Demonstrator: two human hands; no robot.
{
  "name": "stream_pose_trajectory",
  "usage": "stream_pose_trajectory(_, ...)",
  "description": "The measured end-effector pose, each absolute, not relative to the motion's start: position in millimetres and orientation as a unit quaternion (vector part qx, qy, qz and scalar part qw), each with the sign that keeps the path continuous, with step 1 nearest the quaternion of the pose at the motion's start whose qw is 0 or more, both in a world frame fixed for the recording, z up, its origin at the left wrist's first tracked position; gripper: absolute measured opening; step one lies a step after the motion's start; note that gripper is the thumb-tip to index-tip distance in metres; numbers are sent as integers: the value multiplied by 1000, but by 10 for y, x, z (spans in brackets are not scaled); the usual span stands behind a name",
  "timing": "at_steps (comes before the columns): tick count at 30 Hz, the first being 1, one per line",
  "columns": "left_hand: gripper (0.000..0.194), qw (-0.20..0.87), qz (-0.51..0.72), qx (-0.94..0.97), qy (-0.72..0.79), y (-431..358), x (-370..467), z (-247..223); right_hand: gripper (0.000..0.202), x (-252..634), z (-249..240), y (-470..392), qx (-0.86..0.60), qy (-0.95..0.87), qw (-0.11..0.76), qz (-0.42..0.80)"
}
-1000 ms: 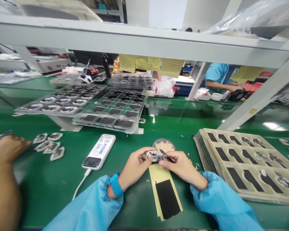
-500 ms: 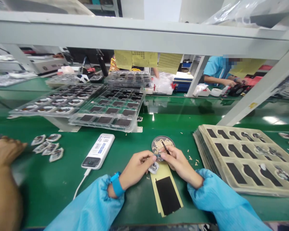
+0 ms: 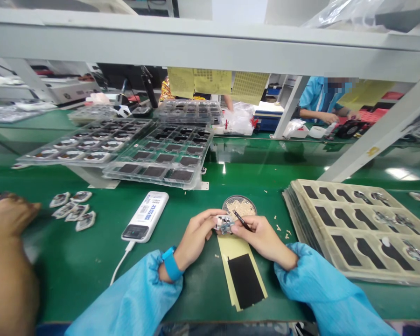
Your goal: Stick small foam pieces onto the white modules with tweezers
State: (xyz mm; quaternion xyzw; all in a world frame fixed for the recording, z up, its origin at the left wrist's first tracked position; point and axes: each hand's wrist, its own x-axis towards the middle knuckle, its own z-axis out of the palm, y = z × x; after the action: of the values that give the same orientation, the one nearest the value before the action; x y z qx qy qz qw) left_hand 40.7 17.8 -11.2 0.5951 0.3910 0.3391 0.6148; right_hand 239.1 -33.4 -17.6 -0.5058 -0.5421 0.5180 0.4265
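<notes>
My left hand point(image 3: 196, 235) is closed on a small white housing point(image 3: 221, 221) with electronic parts inside. My right hand point(image 3: 261, 237) is closed around black tweezers point(image 3: 243, 220), and its fingertips touch the right side of the housing, where there is a greyish piece point(image 3: 227, 227). Just beyond my hands sits a round dark dish point(image 3: 252, 205) full of small beige pieces point(image 3: 238, 207). Below the hands lies a yellow backing sheet point(image 3: 227, 242) with a black rectangle point(image 3: 245, 281) on it.
A white power bank point(image 3: 150, 210) with a cable lies left, beside several white housings point(image 3: 77, 212). Another person's arm point(image 3: 10, 261) reaches in at far left. Stacked trays point(image 3: 339, 233) stand right; clear trays point(image 3: 157, 158) sit behind. A metal frame point(image 3: 196, 42) crosses above.
The white housing has come up and level between my hands, turned so its inner side faces me. My right hand still has the tweezers. The view has shifted slightly.
</notes>
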Motion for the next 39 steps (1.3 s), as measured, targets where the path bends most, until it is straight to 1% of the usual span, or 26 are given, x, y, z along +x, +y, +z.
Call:
stream_pose_trajectory(4, 37, 602, 338, 617, 378, 139, 404, -103, 36, 2343, -214, -331, -519, -532, 433, 509)
stream_pose_trajectory(7, 40, 617, 338, 615, 355, 114, 412, -114, 37, 2340, -227, -318, -540, -510, 441, 504)
stream_pose_trajectory(10, 44, 607, 333, 629, 354, 109, 416, -141, 37, 2352, -230, -306, -547, -487, 448, 513)
stream_pose_trajectory(20, 51, 460, 315, 718, 416, 78, 452, -189, 36, 2355, -239, -303, -557, -461, 460, 515)
stream_pose_trajectory(26, 44, 405, 326, 743, 421, 81, 449, -195, 38, 2331, -248, -303, -551, -452, 463, 527)
stream_pose_trajectory(28, 45, 422, 331, 729, 426, 85, 448, -206, 38, 2320, -242, -308, -566, -462, 467, 498)
stream_pose_trajectory(29, 46, 447, 332, 712, 428, 86, 449, -214, 37, 2315, -237, -312, -574, -469, 473, 476)
stream_pose_trajectory(31, 51, 521, 334, 664, 419, 88, 456, -232, 35, 2301, -226, -318, -579, -481, 491, 439)
stream_pose_trajectory(33, 53, 594, 342, 615, 391, 87, 472, -243, 34, 2283, -218, -323, -559, -492, 510, 430)
stream_pose_trajectory(36, 48, 651, 356, 566, 359, 82, 509, -233, 30, 2243, -218, -327, -531, -505, 527, 431)
stream_pose_trajectory(39, 41, 670, 374, 543, 341, 78, 541, -216, 27, 2200, -244, -328, -524, -489, 544, 437)
